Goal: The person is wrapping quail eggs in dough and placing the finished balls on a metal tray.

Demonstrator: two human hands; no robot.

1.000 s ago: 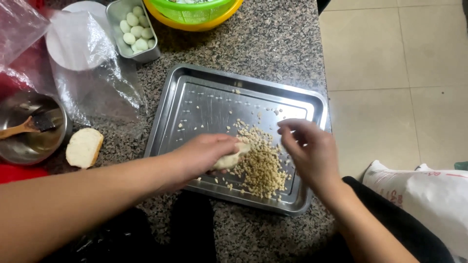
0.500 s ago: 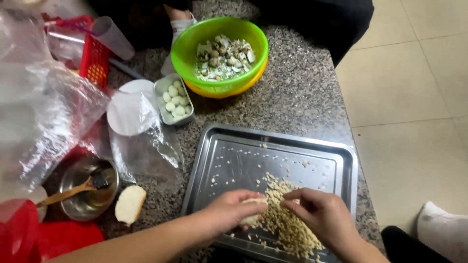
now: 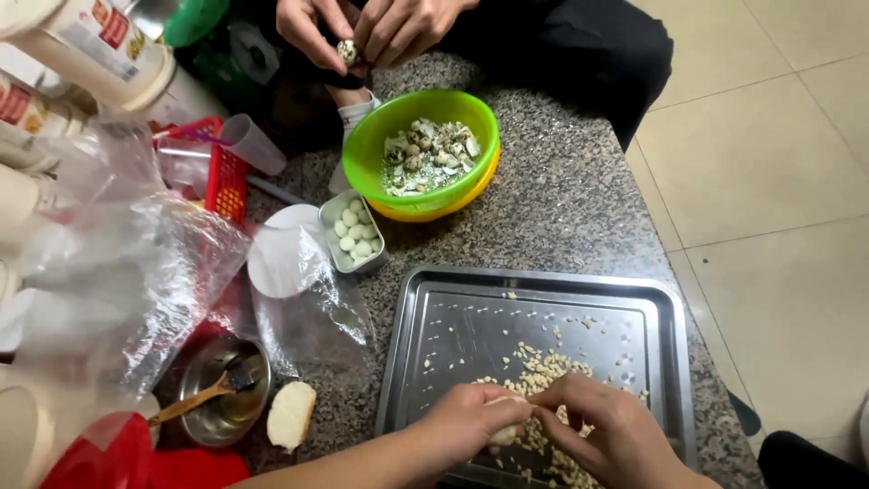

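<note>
A steel baking tray [image 3: 453,299] lies on the speckled stone counter, with a heap of pale bread crumbs [image 3: 543,376] in its near half. Over the heap, my left hand [image 3: 462,426] holds a small piece of white bread [image 3: 504,433]. My right hand [image 3: 615,435] pinches at the same piece from the right, fingertips touching it. Both hands are low in the head view, partly cut off by the frame's bottom edge.
Across the counter another person's hands [image 3: 371,32] peel a small speckled egg over a green bowl [image 3: 380,136] of shells. A small metal tin of peeled eggs [image 3: 355,237], clear plastic bags [image 3: 127,281], a metal bowl with spoon [image 3: 222,394], a bread chunk [image 3: 291,415] and a red basket [image 3: 226,177] crowd the left.
The view has tilted upward, bringing the green bowl and the other person's hands into sight. My hands stay together over the crumbs, working the bread piece.
</note>
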